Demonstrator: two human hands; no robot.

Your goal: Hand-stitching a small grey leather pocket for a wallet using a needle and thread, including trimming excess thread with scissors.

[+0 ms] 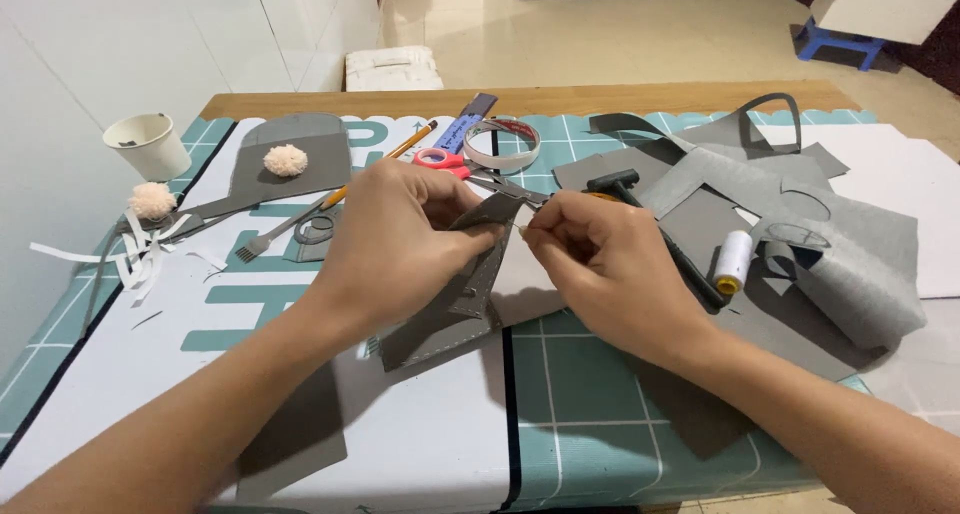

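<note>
My left hand [395,239] grips a folded grey leather piece [465,284] with stitch holes along its edge, holding it above the table's middle. My right hand [600,264] is pinched at the piece's upper right edge, fingers closed on something too small to make out, perhaps a needle. A black-handled tool [660,234] lies just behind my right hand. A white thread spool [735,259] with a yellow core lies to its right.
Grey leather offcuts [840,254] pile up at right. Red-handled scissors [450,161], a tape roll [502,142], a ruler [465,124], a pencil [395,159] and a pronged chisel [270,236] lie behind. A paper cup [148,144] and two pompoms [285,159] sit at left on the cutting mat [600,404].
</note>
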